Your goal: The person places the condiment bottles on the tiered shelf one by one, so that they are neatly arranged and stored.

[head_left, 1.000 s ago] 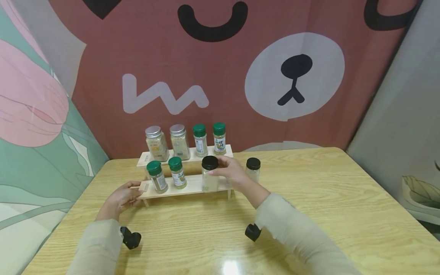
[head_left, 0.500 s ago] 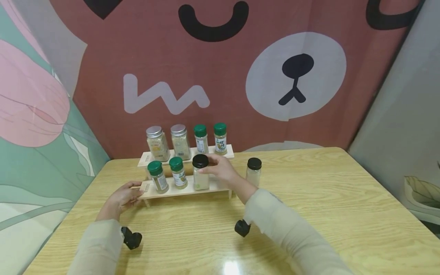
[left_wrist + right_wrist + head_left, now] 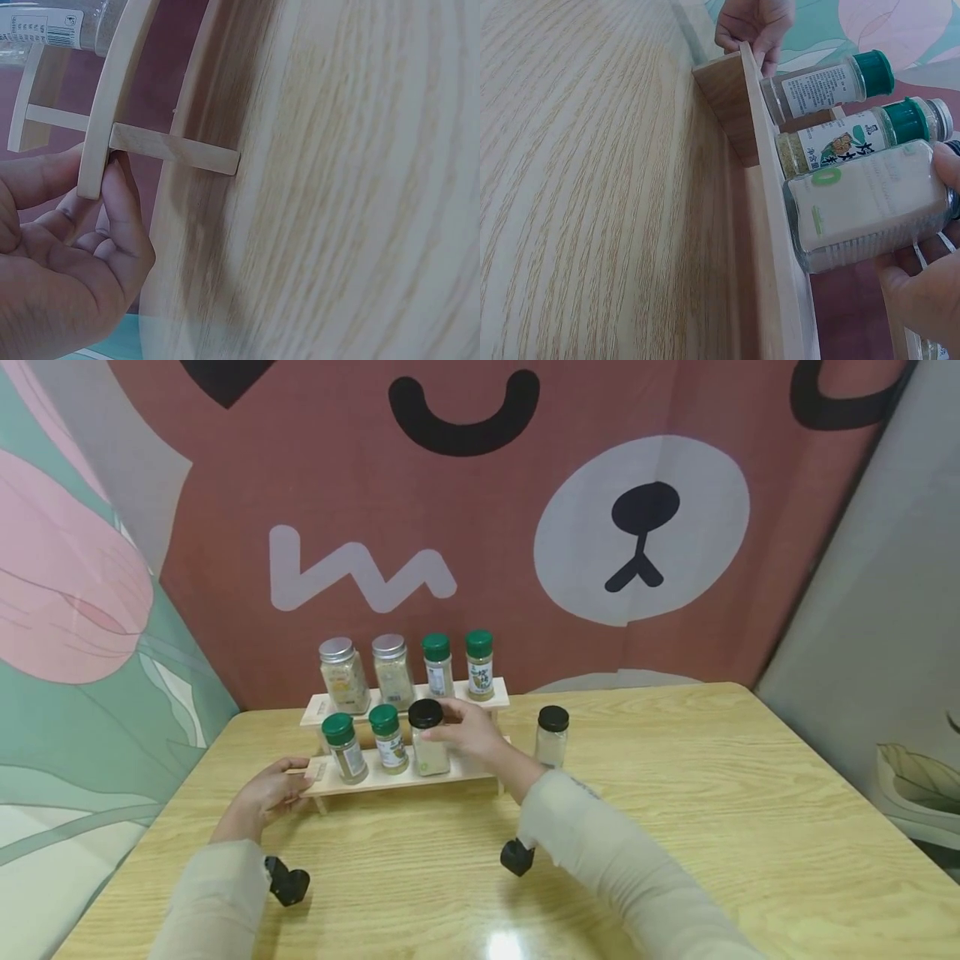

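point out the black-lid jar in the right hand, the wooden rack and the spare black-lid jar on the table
black-lid jar (image 3: 429,752), head view, glass body
wooden rack (image 3: 465,767), head view, bare lower shelf
spare black-lid jar (image 3: 552,720), head view, lid

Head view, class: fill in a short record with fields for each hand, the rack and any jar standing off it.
Left hand: grips the left end of the wooden rack's lower shelf
Right hand: holds the black-lidded jar, standing on the lower shelf
Lower shelf: two green-lidded jars beside it
Upper shelf: four jars
Off rack: another black-lidded jar on the table
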Demonstrator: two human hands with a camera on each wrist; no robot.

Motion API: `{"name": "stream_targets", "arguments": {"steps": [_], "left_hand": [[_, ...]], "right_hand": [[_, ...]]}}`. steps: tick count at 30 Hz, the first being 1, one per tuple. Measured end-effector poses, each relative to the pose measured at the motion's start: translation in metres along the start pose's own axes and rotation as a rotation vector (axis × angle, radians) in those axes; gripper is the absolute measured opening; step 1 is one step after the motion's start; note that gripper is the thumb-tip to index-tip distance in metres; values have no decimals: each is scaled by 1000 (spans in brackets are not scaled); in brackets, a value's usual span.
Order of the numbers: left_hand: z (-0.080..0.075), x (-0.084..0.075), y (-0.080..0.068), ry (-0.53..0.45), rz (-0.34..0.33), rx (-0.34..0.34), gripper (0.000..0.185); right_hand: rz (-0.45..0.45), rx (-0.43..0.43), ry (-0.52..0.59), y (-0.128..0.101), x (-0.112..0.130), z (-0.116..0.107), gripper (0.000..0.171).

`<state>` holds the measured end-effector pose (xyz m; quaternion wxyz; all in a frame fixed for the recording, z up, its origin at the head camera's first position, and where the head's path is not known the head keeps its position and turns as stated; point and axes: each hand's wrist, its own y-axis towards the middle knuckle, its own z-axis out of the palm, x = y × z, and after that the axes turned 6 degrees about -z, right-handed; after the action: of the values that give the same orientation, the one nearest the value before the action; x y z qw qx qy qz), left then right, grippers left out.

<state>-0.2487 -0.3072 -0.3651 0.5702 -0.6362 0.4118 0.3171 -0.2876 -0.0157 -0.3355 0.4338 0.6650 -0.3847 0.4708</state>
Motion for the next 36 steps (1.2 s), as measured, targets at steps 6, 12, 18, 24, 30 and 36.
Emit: {"name": "stream_targets", "arguments": {"steps": [6, 12, 18, 24, 30, 36], "left_hand": [[0, 1, 0, 6, 4, -2, 49], [0, 1, 1, -2, 4, -4, 48], [1, 1, -1, -5, 11, 1, 48], [1, 1, -1, -2, 22, 12, 47], [-1, 2, 0, 6, 18, 13, 47], [-1, 2, -1, -1, 9, 19, 49]], "right_hand": [[-33, -15, 35, 1, -3, 3, 56], [-36, -27, 34, 0, -2, 3, 51], [-23, -21, 56, -4, 1, 0, 51], [-15, -33, 78, -10, -1, -10, 48], [-40, -12, 112, -17, -3, -20, 45], [-15, -26, 128, -31, 0, -34, 46]]}}
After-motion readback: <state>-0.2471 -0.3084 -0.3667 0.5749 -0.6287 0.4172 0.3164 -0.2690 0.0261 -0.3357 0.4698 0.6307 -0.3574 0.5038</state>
